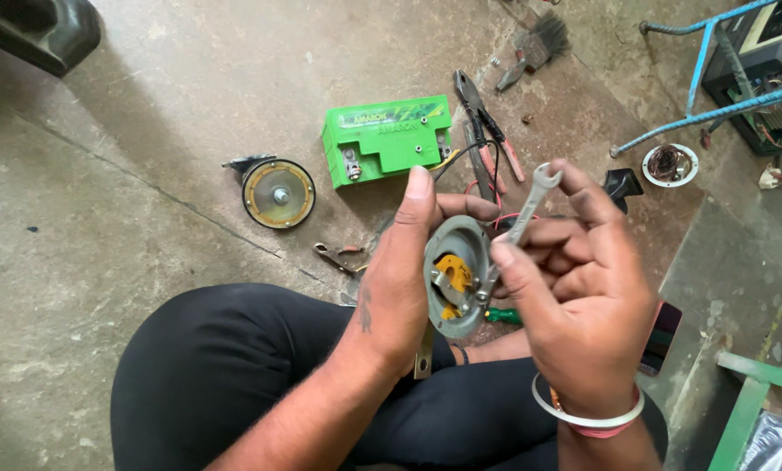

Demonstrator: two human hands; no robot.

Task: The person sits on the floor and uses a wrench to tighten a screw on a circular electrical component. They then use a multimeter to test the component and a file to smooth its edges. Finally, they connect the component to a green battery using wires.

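Observation:
My left hand (404, 270) grips a round grey metal horn body (455, 277), open side up, with a yellow part and small screws inside. My right hand (583, 296) holds a small silver open-end spanner (530, 196), its lower end down on a screw at the body's rim. Both hands are above my lap, over black trousers. A flat metal bracket hangs below the horn body.
On the concrete floor lie a green battery (387, 138) with a wire, a round horn (278, 194), pliers (482, 118), a brush (535, 48), a small clip (339, 255) and a green-handled screwdriver (503, 316). A blue metal frame (714, 87) stands at right.

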